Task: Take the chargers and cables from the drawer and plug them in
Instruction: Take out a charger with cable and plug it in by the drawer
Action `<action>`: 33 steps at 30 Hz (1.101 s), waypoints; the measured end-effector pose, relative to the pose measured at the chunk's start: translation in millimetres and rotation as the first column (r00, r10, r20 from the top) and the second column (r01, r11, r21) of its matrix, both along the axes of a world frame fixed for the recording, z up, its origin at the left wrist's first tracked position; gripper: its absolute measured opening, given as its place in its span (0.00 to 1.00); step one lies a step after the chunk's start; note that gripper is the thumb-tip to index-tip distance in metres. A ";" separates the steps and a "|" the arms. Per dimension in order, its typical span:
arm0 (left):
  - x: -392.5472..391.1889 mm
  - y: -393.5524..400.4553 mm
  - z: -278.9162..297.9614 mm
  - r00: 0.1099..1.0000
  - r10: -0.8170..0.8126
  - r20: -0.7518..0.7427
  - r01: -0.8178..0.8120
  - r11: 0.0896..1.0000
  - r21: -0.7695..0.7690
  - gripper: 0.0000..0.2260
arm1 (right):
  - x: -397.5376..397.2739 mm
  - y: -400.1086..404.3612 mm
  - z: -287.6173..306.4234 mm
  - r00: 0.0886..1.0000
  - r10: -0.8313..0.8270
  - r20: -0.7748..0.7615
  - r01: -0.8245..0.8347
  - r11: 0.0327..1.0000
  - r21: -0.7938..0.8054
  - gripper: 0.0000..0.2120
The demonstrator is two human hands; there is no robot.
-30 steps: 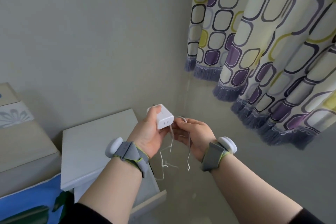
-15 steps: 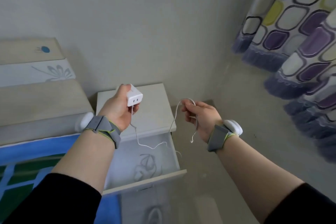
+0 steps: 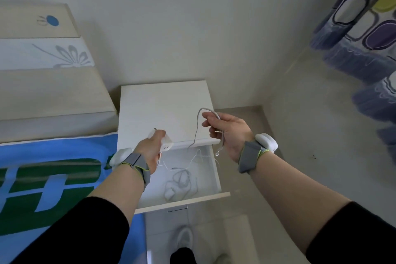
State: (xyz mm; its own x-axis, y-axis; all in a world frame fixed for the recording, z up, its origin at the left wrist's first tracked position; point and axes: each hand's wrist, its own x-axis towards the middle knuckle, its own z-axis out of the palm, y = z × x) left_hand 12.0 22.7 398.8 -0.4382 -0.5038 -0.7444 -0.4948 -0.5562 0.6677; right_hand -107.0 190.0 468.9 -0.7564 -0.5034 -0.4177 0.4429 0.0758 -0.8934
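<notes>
My left hand [image 3: 151,148] grips a white charger block [image 3: 166,146] at the front edge of the white nightstand [image 3: 162,103], just above its open drawer [image 3: 184,198]. My right hand [image 3: 228,133] pinches a thin white cable [image 3: 198,128] that loops up over the fingers and trails down into the drawer toward the charger. A second white charger with a coiled cable [image 3: 179,184] lies on the drawer floor.
A bed with a pale headboard [image 3: 49,83] and blue-green cover [image 3: 49,178] stands left of the nightstand. A patterned curtain [image 3: 368,34] hangs at the right. Grey wall behind, grey floor [image 3: 300,146] to the right. A foot in a slipper [image 3: 184,240] shows below the drawer.
The view swung down and left, so the open drawer came into sight. My hands moved apart: the left lowered the charger to the drawer's edge, the right still holds the cable loop.
</notes>
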 end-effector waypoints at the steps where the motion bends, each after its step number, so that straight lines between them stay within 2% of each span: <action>1: 1.0 -1.6 -7.3 1.000 -0.009 0.027 0.009 1.000 0.018 0.19 | 0.6 -3.9 -7.1 1.000 0.011 0.004 -0.011 1.000 0.020 0.07; 5: 0.0 -5.1 -23.3 0.988 -0.087 0.129 0.086 0.996 0.015 0.19 | 3.4 -14.9 -29.5 0.999 0.035 0.032 -0.037 0.998 0.057 0.07; 9: -7.9 -6.0 -25.9 0.989 -0.110 0.097 0.109 0.994 0.020 0.16 | 4.4 -18.2 -38.7 0.998 0.053 0.038 -0.053 0.998 0.014 0.07; 13: -25.2 6.2 -11.0 0.996 0.003 -0.091 0.019 0.971 0.240 0.11 | 5.9 -19.7 -34.9 0.995 0.088 0.036 -0.086 0.995 -0.057 0.11; 18: -49.0 16.8 9.0 0.963 0.050 -0.264 0.095 0.855 0.509 0.14 | 5.6 -16.1 -25.7 0.995 0.094 0.043 -0.089 0.991 -0.103 0.19; 20: -57.7 15.5 13.1 0.942 0.157 -0.296 0.054 0.801 0.596 0.13 | 6.3 -9.7 -24.1 0.993 0.098 0.065 -0.089 0.988 -0.126 0.17; 23: -68.5 8.6 15.8 0.863 0.423 -0.276 -0.106 0.687 0.719 0.11 | 6.1 5.8 -29.8 0.993 0.082 0.090 -0.075 0.994 -0.084 0.13; 25: -71.6 4.6 18.1 0.870 0.413 -0.269 -0.133 0.722 0.679 0.11 | 3.2 16.3 -41.5 0.996 0.043 0.076 -0.046 0.998 0.044 0.15; 28: -68.9 3.1 29.2 0.923 0.201 -0.327 0.007 0.842 0.539 0.10 | -2.7 24.2 -60.9 0.998 0.063 -0.014 -0.055 0.946 0.318 0.19; 31: -62.7 8.7 41.4 0.907 0.031 -0.420 0.143 0.916 0.374 0.12 | -6.7 22.1 -74.0 0.992 0.115 0.050 -0.125 0.917 0.378 0.25; 33: -58.3 7.5 51.6 0.871 -0.057 -0.489 0.226 0.929 0.294 0.13 | -9.2 10.7 -78.9 0.991 0.086 0.101 -0.119 0.916 0.384 0.28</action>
